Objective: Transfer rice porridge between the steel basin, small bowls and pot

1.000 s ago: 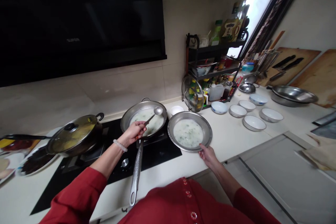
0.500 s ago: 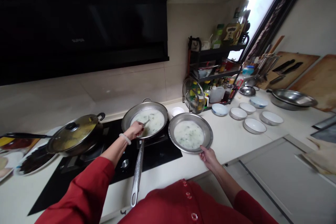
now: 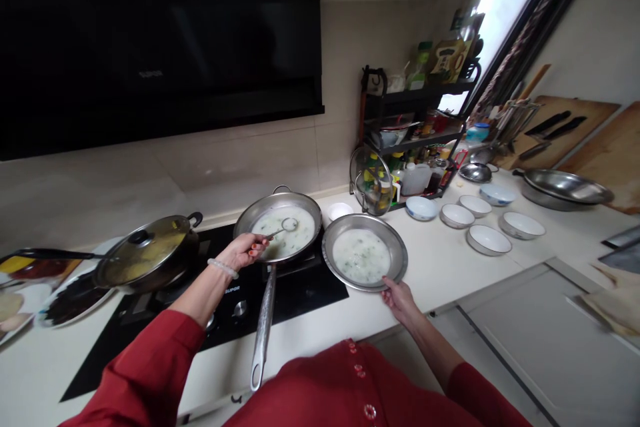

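Note:
Closed around the handle of a metal spoon [image 3: 289,224], my left hand [image 3: 243,251] hangs at the near left rim of a steel frying pan [image 3: 243,220]. The spoon's bowl is over the white soup [image 3: 300,232] with green bits in the pan, at or just above its surface. My right hand [image 3: 399,297] grips the near right rim of a round metal basin [image 3: 399,260]. The basin holds similar white soup [image 3: 361,257] and stands beside the stove, right of the pan. The pan's long handle [image 3: 263,330] points toward me.
A lidded pan [image 3: 150,253] sits on the left of the black stove [image 3: 120,347], near a plate of dark food [image 3: 73,300]. A small white bowl [image 3: 340,211] stands behind the basin. Several bowls [image 3: 489,240] are at right, by a spice rack [image 3: 415,93] and a glass lid [image 3: 371,180].
My left hand has drawn back left with the spoon, whose bowl now shows above or at the soup's surface. My right hand stays on the basin's rim.

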Tool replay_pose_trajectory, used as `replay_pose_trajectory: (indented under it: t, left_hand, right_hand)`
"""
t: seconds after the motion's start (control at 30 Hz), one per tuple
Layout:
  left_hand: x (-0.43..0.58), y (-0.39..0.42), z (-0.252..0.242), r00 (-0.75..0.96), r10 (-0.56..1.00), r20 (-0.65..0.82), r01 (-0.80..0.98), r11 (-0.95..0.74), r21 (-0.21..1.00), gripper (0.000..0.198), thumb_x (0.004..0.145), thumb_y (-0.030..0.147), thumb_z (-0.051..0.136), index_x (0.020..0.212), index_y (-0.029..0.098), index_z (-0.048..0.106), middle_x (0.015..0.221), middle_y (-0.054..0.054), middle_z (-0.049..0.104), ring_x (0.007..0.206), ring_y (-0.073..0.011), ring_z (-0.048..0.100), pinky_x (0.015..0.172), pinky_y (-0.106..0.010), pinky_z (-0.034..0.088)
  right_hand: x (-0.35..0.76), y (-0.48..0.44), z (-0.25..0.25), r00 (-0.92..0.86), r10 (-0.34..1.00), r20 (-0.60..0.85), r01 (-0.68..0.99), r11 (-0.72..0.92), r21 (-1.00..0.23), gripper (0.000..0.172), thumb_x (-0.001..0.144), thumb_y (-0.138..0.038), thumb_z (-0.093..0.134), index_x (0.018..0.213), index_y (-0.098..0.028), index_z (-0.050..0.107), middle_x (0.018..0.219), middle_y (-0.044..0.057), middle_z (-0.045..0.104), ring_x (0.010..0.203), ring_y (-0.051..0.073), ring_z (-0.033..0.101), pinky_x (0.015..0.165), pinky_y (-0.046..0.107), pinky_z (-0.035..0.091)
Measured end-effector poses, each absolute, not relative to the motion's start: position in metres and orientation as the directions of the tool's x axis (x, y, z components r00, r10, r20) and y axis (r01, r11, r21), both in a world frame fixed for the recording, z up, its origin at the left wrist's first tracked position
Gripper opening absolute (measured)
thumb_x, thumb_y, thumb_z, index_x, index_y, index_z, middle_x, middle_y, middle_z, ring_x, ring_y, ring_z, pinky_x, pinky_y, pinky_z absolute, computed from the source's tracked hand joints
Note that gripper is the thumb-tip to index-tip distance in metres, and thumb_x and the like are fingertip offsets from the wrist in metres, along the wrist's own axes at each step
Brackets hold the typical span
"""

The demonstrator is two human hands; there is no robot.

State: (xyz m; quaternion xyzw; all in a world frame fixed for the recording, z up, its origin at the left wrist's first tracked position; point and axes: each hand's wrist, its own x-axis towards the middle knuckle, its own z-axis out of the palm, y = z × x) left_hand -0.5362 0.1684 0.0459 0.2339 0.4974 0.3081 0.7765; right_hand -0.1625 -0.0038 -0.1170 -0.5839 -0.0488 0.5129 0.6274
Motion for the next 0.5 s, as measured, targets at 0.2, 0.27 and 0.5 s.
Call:
replay_pose_trajectory:
  t: [0.2, 0.27, 0.5]
  left_hand:
    - [-0.534, 0.160, 0.059, 0.269, 0.674, -0.688, -0.224, 0.739, 0.636, 0.019, 0.082, -0.003, 0.036, 0.079, 0.013, 0.045, 0.055, 0.005, 0.041, 0.029, 0.0002, 0.026, 0.025, -0.009, 0.016]
    - [-0.532, 0.157, 0.064, 0.268, 0.673, -0.689, -0.223, 0.739, 0.635, 0.019, 0.082, -0.003, 0.036, 0.080, 0.012, 0.047, 0.056, 0.004, 0.041, 0.029, 0.0003, 0.026, 0.025, -0.009, 0.016]
    - [-0.521, 0.145, 0.083, 0.349, 0.700, -0.623, -0.186, 0.703, 0.687, 0.021, 0.077, -0.004, 0.044, 0.089, 0.010, 0.053, 0.058, 0.004, 0.045, 0.031, -0.0004, 0.028, 0.025, -0.010, 0.016]
  right_hand:
    - [-0.162, -0.003, -0.117, 0.471, 0.699, -0.539, -0.585, -0.210, -0.784, 0.036, 0.061, -0.021, 0.079, 0.076, -0.020, 0.046, 0.046, -0.006, 0.054, 0.036, 0.008, 0.047, 0.034, 0.016, 0.035]
    - [-0.162, -0.003, -0.117, 0.471, 0.700, -0.538, -0.585, -0.209, -0.784, 0.037, 0.060, -0.021, 0.079, 0.076, -0.020, 0.046, 0.047, -0.006, 0.055, 0.036, 0.007, 0.047, 0.034, 0.016, 0.035]
    - [-0.161, -0.004, -0.118, 0.460, 0.712, -0.531, -0.585, -0.208, -0.784, 0.040, 0.057, -0.024, 0.081, 0.075, -0.020, 0.046, 0.046, -0.006, 0.054, 0.036, 0.008, 0.048, 0.034, 0.016, 0.035]
